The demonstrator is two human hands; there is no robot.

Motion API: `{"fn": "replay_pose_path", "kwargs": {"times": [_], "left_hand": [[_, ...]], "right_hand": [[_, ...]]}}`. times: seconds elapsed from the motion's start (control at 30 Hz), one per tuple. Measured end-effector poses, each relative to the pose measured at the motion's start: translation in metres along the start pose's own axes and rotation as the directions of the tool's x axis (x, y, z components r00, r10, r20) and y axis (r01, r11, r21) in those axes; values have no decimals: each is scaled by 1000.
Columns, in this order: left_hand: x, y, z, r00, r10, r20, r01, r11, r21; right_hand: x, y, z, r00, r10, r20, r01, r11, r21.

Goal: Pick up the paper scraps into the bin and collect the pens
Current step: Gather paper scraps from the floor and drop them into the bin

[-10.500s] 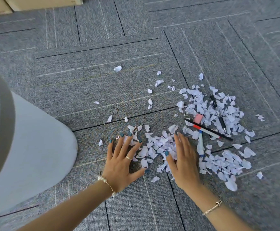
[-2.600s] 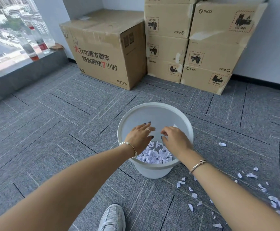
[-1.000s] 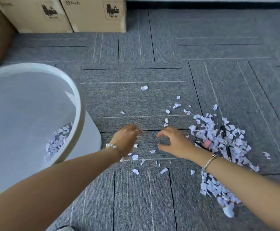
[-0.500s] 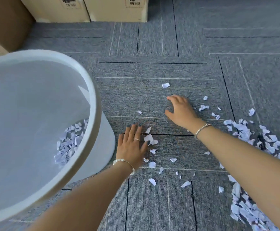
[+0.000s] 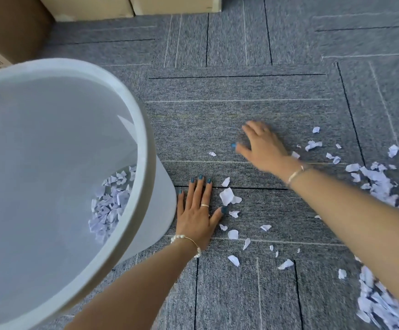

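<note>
A: Scraps (image 5: 227, 196) lie loose on the carpet (image 5: 241, 110), most of them between the two hands and nearer the person, with a thick pile (image 5: 381, 179) off at the right edge. Where do the hands stand?

B: Left hand (image 5: 197, 215) is flat on the carpet just beside the bin (image 5: 146, 148), fingers straight and slightly spread, thumb tip touching the biggest scrap. Right hand (image 5: 261, 144) is reaching further out, blurred; its fingers look loosely extended and I see nothing pinched in them.

A: And compared with a few seconds ago?

B: Then both hands were over the bin, letting go of a load. Some scraps (image 5: 109, 201) sit inside it at the bottom. Since then the hands have come back down to the floor, and in the last half second the right one has slid outward past the strays while the left has hardly moved.

A: So what does that mean?

B: One batch is in, and I judge a new sweep is starting: the hands set wide to rake the strays together. Much is left. The pile at the right is untouched, and no pen shows clearly; dark shapes in that pile are too blurred to name.
</note>
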State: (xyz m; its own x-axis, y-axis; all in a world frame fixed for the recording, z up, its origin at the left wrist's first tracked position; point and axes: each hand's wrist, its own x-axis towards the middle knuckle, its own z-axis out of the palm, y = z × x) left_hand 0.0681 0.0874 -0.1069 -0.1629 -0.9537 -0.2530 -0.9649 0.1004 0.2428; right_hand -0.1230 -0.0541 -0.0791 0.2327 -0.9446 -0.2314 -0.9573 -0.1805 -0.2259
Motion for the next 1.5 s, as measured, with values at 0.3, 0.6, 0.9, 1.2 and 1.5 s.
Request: {"fn": "replay_pose_path", "kwargs": {"times": [0.3,0.6,0.9,1.2,1.5], "left_hand": [[33,18,-8,994,58,-98,-65,996,-67],[70,31,-19,988,25,-153,-44,992,-120],[60,32,-18,979,200,-24,-201,978,-46],[-11,52,-14,874,470,127,-455,881,-127],[-30,32,-10,945,317,78,-318,948,-2]], "right_hand": [[-177,0,29,967,-192,166,170,976,138],[-68,77,-8,966,243,-83,-238,969,70],[-144,32,27,999,16,45,-19,997,73],[-211,7,33,984,-162,-80,179,929,324],[-200,11,36,995,85,-56,-81,995,57]]}}
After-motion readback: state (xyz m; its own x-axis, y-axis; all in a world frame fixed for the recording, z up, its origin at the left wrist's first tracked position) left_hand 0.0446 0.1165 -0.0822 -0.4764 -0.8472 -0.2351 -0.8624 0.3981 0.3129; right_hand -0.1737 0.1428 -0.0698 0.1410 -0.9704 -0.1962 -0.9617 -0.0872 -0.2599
